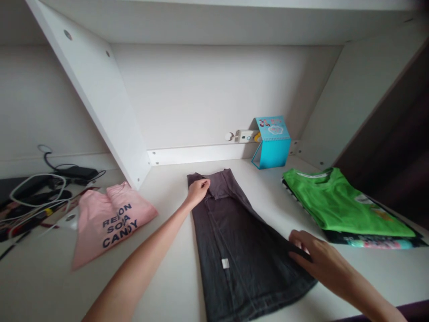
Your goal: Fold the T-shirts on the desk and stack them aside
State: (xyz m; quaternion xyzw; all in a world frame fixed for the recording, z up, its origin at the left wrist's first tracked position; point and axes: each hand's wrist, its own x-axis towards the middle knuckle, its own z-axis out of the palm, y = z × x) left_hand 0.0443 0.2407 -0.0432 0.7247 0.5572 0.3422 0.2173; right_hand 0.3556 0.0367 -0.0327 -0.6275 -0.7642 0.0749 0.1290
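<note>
A dark grey shirt (248,250) lies lengthwise on the white surface, with a small white tag on its seam and a part folded over near its top. My left hand (198,191) pinches the cloth at the top left of the shirt. On the other side, my right hand (310,252) grips the shirt's right edge near the lower hem, between thumb and fingers. That edge is slightly raised. To the right, a folded green T-shirt (345,201) tops a pile of dark clothes. A folded pink shirt (117,219) with dark lettering rests at the left.
A turquoise desk calendar (273,150) stands at the back, beside a white socket (246,136) with plugs. White upright panels flank the space, the left one (97,89) near the pink shirt. Cables and a black adapter (78,172) clutter the far left.
</note>
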